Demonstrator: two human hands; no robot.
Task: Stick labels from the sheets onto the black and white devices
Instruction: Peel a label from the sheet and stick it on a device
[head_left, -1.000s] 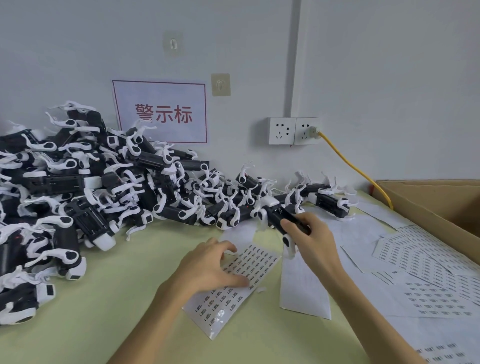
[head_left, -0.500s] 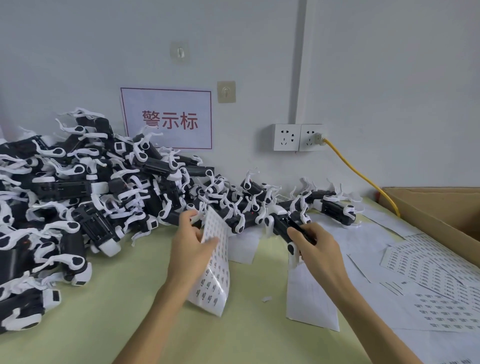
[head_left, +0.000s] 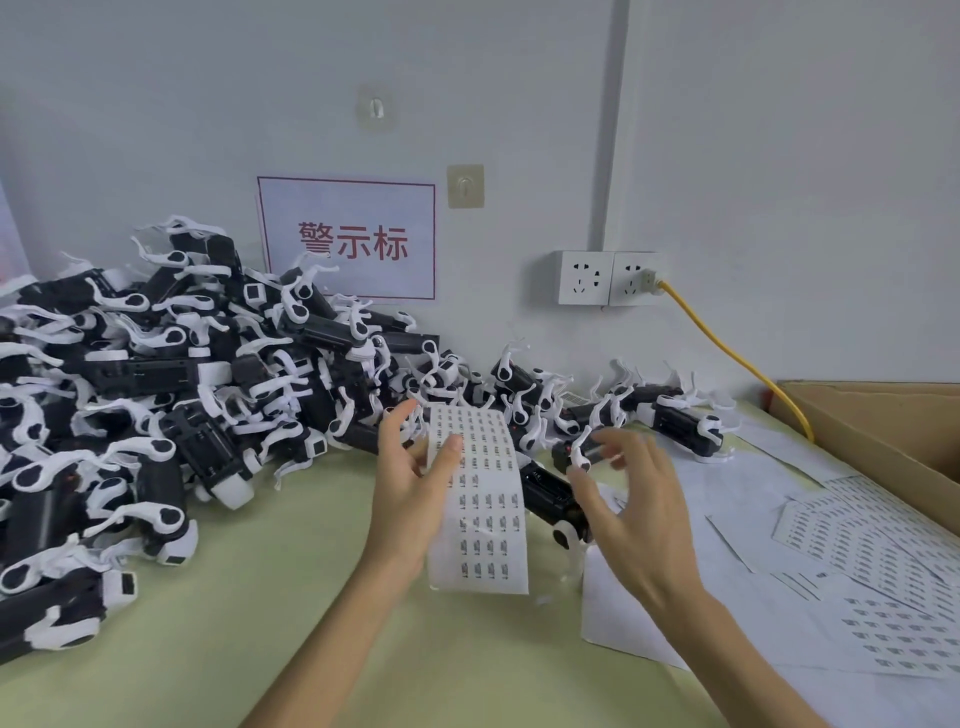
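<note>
My left hand (head_left: 410, 499) holds a white label sheet (head_left: 488, 499) upright over the green table, thumb on its printed face and fingers behind it. My right hand (head_left: 639, 514) hovers just right of the sheet, blurred, with fingers spread and nothing in them. A black and white device (head_left: 545, 491) lies on the table under and between my hands, partly hidden by the sheet. A big pile of the same devices (head_left: 156, 389) fills the left side and runs along the wall.
More label sheets and backing papers (head_left: 883, 545) cover the table at the right. An open cardboard box (head_left: 883, 421) stands at the far right. A yellow cable (head_left: 727, 353) runs from the wall socket (head_left: 608, 278) down behind the box.
My left hand lifted the label sheet off the table and turned it upright. My right hand let go of the device, which now lies on the table, and opened its fingers.
</note>
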